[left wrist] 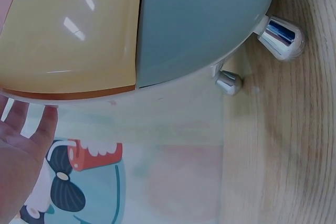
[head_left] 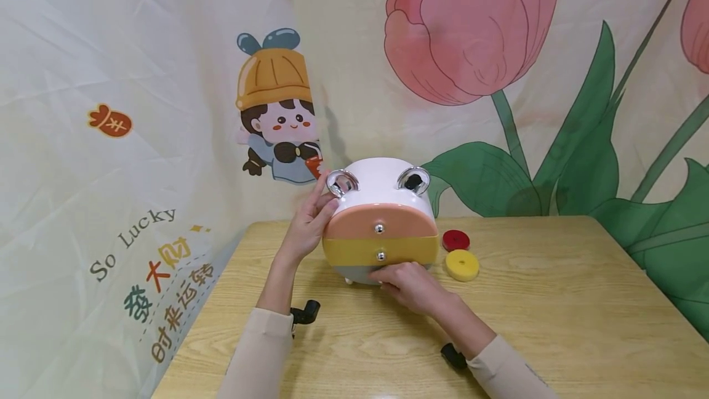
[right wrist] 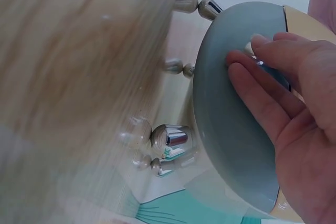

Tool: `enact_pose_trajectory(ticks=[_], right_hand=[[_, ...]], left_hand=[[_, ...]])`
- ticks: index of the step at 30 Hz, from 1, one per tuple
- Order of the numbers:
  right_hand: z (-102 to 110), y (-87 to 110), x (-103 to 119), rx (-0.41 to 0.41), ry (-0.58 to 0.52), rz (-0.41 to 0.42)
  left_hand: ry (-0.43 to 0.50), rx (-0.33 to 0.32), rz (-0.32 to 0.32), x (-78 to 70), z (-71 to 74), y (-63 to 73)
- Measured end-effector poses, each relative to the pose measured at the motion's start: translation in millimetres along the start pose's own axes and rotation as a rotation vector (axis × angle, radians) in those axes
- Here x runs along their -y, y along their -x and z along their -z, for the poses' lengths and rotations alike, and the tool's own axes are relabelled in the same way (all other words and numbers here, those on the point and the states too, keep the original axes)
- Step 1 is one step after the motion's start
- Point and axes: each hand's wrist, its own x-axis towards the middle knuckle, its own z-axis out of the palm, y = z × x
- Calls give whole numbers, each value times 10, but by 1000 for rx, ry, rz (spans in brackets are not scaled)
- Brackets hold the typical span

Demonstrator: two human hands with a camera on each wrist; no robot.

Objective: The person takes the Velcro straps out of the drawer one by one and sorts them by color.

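Note:
A small drawer box [head_left: 382,183] with a white top and two shiny round eyes stands on the table. Its front has an orange drawer [head_left: 354,225], a yellow drawer [head_left: 348,251] and a grey-blue drawer [right wrist: 226,114] at the bottom, all closed. Silver knobs show on the upper two. My left hand [head_left: 306,226] rests on the box's left side, thumb near the front edge and fingers extended by the left eye. At the bottom drawer, my right hand [head_left: 414,287] pinches the small knob [right wrist: 249,49] between thumb and fingers, largely covering it.
To the right of the box lie a red disc [head_left: 456,240] and a yellow disc [head_left: 462,265], each with a centre hole. Short silver feet [left wrist: 281,38] hold the box off the wooden table [head_left: 554,300]. A printed curtain [head_left: 354,79] hangs close behind.

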Motion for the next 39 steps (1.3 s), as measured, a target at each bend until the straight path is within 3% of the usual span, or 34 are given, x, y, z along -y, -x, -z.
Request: enact_pose_trajectory(ticks=[13, 26, 39], right_hand=[[17, -1, 27, 31, -18, -32], [58, -1, 63, 52, -36, 8], [59, 39, 136, 1, -44, 39]], left_hand=[[-18, -2, 14, -7, -3, -2], [-38, -11, 18, -35, -13, -3], [-23, -11, 0, -30, -17, 0]])
